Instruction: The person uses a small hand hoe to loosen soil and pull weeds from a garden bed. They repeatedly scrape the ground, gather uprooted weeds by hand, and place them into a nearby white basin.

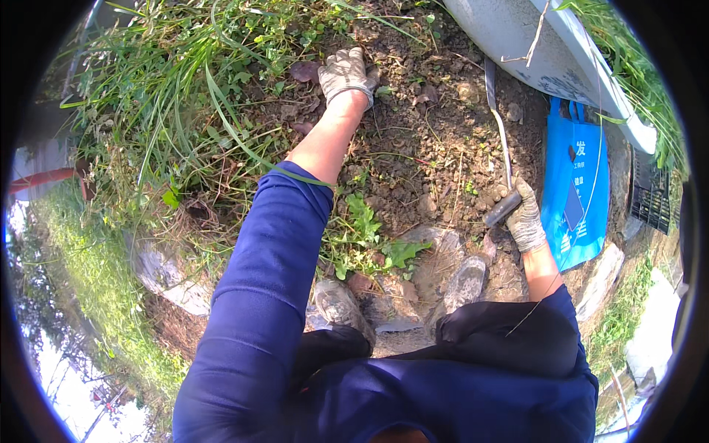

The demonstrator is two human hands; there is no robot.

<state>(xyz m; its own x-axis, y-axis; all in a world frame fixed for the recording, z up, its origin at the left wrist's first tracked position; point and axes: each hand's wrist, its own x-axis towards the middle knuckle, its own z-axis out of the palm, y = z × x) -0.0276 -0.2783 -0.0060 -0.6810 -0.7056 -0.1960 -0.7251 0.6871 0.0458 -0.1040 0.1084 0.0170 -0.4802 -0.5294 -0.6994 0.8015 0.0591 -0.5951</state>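
Observation:
My left hand [345, 72], in a grey work glove, reaches far forward and rests on the bare soil [413, 140] beside tall grass [170, 81] and some brown dead leaves; I cannot tell whether it holds anything. My right hand [526, 216], also gloved, grips the dark handle of a long thin blade [496, 111] that runs up across the soil toward a grey curved container. Small green weeds [365, 236] grow in the soil between my arms. My muddy shoes [336, 303] stand on stones below.
A blue bag [583, 192] lies on the ground to the right of my right hand. A grey curved container [532, 44] sits at the top right, a black crate [653, 192] at the right edge. Flat stones [177, 284] edge the soil patch.

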